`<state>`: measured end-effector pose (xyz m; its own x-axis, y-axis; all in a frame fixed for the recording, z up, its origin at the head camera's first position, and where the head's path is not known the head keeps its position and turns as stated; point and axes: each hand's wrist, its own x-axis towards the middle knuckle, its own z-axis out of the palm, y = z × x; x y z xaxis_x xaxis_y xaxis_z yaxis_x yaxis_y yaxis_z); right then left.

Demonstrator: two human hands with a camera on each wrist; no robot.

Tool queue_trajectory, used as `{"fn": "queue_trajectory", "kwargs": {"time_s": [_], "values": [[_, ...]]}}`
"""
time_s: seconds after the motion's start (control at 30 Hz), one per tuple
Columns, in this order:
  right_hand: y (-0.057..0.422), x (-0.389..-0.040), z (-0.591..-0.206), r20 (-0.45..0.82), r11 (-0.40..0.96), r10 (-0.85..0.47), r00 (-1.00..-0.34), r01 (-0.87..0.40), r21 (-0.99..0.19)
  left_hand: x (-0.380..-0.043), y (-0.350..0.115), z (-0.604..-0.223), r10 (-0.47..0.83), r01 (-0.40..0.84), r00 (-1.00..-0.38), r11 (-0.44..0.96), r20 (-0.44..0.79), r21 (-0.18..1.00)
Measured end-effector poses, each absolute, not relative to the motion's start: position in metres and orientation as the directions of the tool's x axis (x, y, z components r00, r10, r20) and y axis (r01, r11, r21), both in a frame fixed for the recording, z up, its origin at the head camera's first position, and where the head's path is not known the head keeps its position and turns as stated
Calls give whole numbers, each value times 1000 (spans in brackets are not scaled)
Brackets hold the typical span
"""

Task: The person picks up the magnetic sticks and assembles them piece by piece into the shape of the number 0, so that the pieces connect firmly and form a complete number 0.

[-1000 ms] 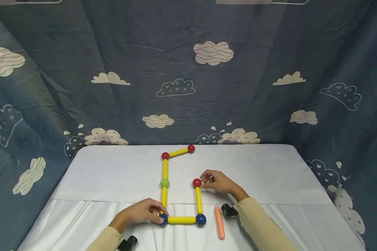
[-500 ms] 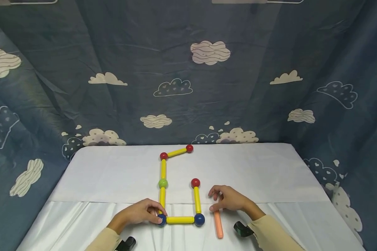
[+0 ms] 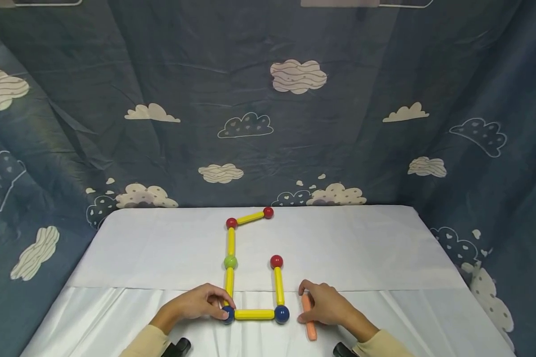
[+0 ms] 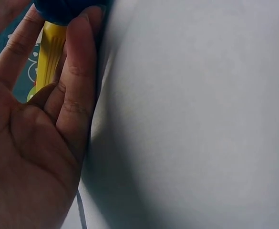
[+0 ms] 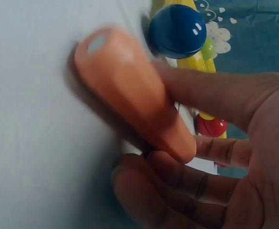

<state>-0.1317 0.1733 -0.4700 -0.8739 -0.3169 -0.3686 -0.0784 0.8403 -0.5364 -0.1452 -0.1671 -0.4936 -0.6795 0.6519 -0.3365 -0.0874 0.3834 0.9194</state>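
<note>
My left hand [image 3: 196, 306] holds the blue ball [image 3: 228, 315] at the near left corner of a stick-and-ball figure, thumb and fingers about it. In the left wrist view, the yellow stick [image 4: 51, 52] runs up from that ball [image 4: 63, 10] between the fingers. My right hand [image 3: 327, 306] grips an orange building stick [image 3: 311, 331] to the right of the figure. The right wrist view shows the thumb along one side of this orange stick [image 5: 129, 81] and the fingers curled at its far end. A pale disc shows on its near end.
The figure lies flat on a white cloth [image 3: 362, 248]. A green ball [image 3: 230, 262] and red balls, one of them the red ball [image 3: 276, 261] on the right arm, join its yellow sticks. A second blue ball [image 3: 282, 314] forms the right corner. A cloud-patterned curtain [image 3: 250, 74] hangs behind.
My right hand has left the red ball, moved right and toward me, and taken hold of the orange stick. The left hand has stayed at the blue ball.
</note>
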Motion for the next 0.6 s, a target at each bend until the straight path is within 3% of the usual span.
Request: {"fn": "queue_trajectory", "kwargs": {"time_s": [0.17,0.37,0.6], "values": [[188,-131,-474,-320,750,-371,-872,-79,-656,-149,-160,-491,666,-69,-665,396,-338,916],[211,-134,-483,-313,530,-401,-861,60,-846,-149,-154,-490,697,-78,-637,366,-328,928],[211,-156,-490,-283,346,-332,-900,163,-924,-141,-158,-493,701,-116,-629,341,-335,933]]}}
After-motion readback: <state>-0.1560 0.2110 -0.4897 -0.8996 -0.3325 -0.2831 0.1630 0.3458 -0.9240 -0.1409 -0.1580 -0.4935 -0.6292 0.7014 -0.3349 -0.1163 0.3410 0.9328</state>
